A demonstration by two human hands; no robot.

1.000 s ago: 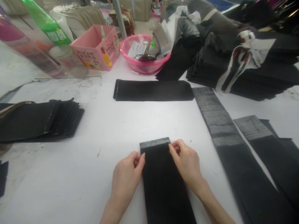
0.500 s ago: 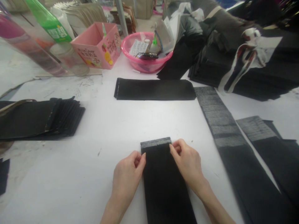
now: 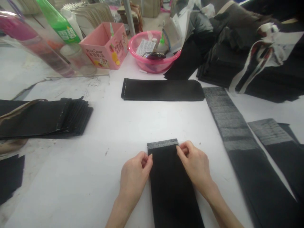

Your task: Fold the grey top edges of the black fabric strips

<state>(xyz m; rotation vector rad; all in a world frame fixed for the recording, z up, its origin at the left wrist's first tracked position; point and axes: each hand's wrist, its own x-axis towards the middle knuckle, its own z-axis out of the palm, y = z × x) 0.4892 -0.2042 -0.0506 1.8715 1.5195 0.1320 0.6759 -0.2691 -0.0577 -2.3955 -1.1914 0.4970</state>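
Pinching opposite side edges, the left hand [image 3: 134, 174] and right hand [image 3: 197, 163] hold the black strip [image 3: 174, 186] between closed thumbs and fingers at near centre; white table [image 3: 154, 122] separates it from the far stack [image 3: 163, 90] and the right-side long strip [image 3: 251, 167].

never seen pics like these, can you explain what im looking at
There is no machine here, just a person's bare hands, seen by one camera worn on the head that looks forward and down, so all the pictures share that view. The left hand and right hand pinch the side edges of a black strip near its grey-banded far end. It lies on a white table. Beyond it is a flat black stack, then a pink basin of small items and a pink box. More black pieces lie to the right, and another stack to the left.
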